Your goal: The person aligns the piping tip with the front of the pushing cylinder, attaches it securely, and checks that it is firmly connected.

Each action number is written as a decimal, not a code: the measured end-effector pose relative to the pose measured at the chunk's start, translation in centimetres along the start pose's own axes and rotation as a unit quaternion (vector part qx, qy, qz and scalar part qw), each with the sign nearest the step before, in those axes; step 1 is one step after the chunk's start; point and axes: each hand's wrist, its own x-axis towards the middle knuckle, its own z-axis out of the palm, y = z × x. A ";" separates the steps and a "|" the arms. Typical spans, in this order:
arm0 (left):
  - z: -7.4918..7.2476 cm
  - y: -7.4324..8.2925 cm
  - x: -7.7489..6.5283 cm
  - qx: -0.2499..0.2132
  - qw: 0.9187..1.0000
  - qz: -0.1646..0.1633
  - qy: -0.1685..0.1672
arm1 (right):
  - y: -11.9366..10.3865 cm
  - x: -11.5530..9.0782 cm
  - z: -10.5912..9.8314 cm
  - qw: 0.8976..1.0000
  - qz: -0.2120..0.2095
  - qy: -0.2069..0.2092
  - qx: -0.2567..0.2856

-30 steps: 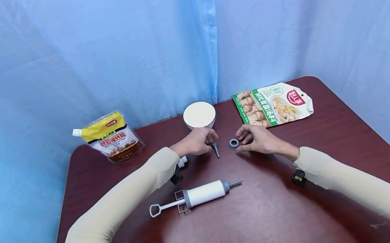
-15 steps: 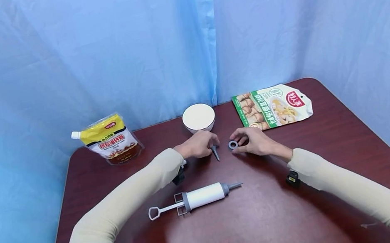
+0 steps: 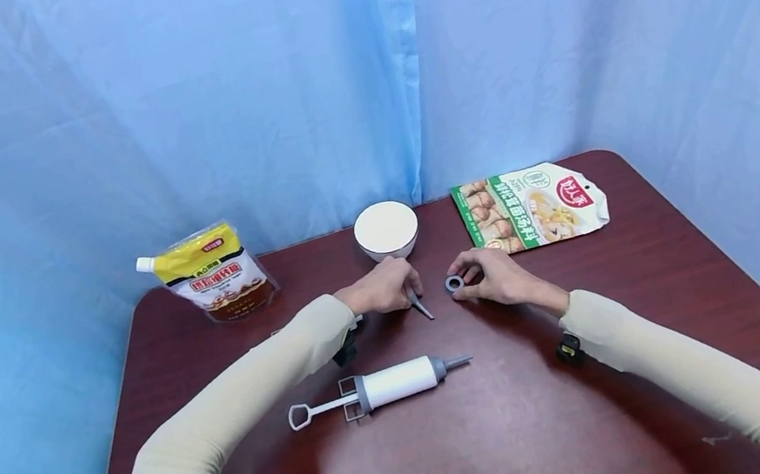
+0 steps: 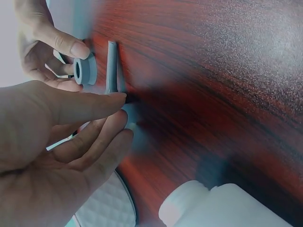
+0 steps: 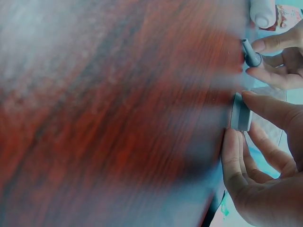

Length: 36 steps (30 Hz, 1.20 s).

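Note:
My left hand (image 3: 384,287) pinches a small grey tapered nozzle (image 3: 423,308) between thumb and fingers, its narrow tip pointing toward the near right. To the right of it, my right hand (image 3: 500,276) holds a grey ring-shaped collar (image 4: 89,72) by its edges, thumb and fingers on opposite sides. In the left wrist view the collar's round opening faces the left hand. The two parts are close together but apart, low over the table. Nearer the front lies a white pastry syringe (image 3: 402,381) with a grey nozzle at its right end and its plunger handle pulled out leftward.
Behind the hands stands a white bowl (image 3: 386,228). A spouted yellow-and-white pouch (image 3: 219,273) stands at the back left, and a green-and-white food packet (image 3: 530,208) lies at the back right. A white bottle (image 4: 232,205) is beside the left wrist, mostly hidden by the sleeve in the head view.
The right hand has closed in on the collar and now pinches it. The left hand has shifted slightly, and the nozzle's tip has swung toward the near right.

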 end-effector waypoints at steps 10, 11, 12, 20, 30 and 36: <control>0.0 -0.2 -0.8 -0.011 1.000 -0.020 0.007 | 0.0 -0.1 0.6 1.000 0.001 0.005 0.003; 0.0 -0.1 -0.8 -0.008 1.000 -0.018 0.009 | 0.0 -0.2 0.7 1.000 0.002 0.008 0.003; -0.1 -0.1 -0.9 -0.005 1.000 -0.016 0.012 | 0.0 -0.3 0.7 1.000 0.004 0.011 0.004; -0.5 0.0 -1.5 -0.024 0.999 -0.008 0.028 | 0.0 -0.9 0.6 1.000 0.016 0.018 0.018; -0.2 0.0 -2.5 -0.073 0.994 0.011 0.075 | -0.3 -1.5 1.0 0.998 0.007 0.017 0.052; -0.4 0.5 -3.1 -0.142 0.985 0.002 0.102 | -0.4 -2.0 1.2 0.998 -0.011 0.023 0.064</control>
